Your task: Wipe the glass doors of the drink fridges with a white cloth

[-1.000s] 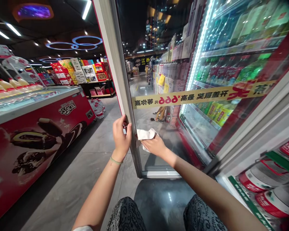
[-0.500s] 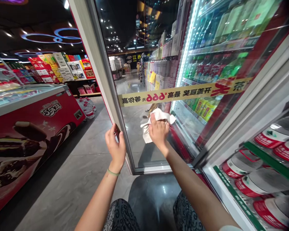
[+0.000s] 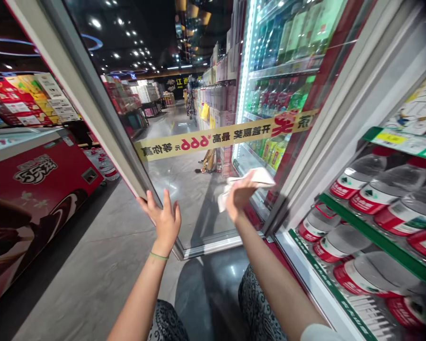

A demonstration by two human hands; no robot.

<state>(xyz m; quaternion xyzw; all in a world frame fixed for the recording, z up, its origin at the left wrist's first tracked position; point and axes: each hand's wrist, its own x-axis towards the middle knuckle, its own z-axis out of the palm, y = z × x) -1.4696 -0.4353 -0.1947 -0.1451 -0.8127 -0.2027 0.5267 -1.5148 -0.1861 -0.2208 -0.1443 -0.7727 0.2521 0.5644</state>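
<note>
Before smooth flat glass (image 3: 195,199), creased white cloth (image 3: 261,177).

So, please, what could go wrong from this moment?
The open glass door might swing, since the left hand, fingers spread, seems not to grip its frame firmly. The white cloth in the right hand could catch the yellow strip just above. The right forearm might bump the bottles beside it.
</note>
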